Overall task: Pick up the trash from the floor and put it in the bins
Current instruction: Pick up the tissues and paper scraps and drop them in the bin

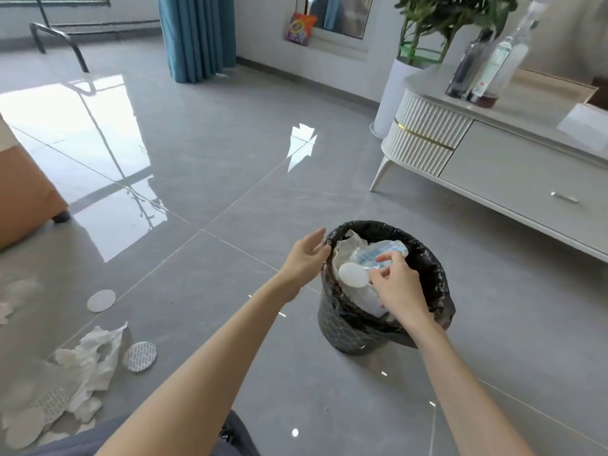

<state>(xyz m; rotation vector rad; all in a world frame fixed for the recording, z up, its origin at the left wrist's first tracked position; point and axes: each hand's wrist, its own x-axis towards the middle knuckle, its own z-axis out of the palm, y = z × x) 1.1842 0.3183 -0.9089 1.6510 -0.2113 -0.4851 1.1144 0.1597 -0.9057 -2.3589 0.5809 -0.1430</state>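
A small bin (348, 337) lined with a black bag stands on the grey tiled floor, holding crumpled paper and a clear plastic wrapper (381, 253). My right hand (399, 287) is over the bin's mouth and pinches a round white pad (352, 274) by its edge. My left hand (307, 258) hovers at the bin's left rim, fingers relaxed, holding nothing. More trash lies on the floor at the lower left: a white round pad (101, 300), a patterned round pad (139, 356) and crumpled white tissues (88, 366).
A cream sideboard (513, 172) with bottles stands to the right of the bin. An orange sofa corner (23, 199) is at the left edge. A white planter (393, 93) and a teal curtain (197, 34) stand by the far wall.
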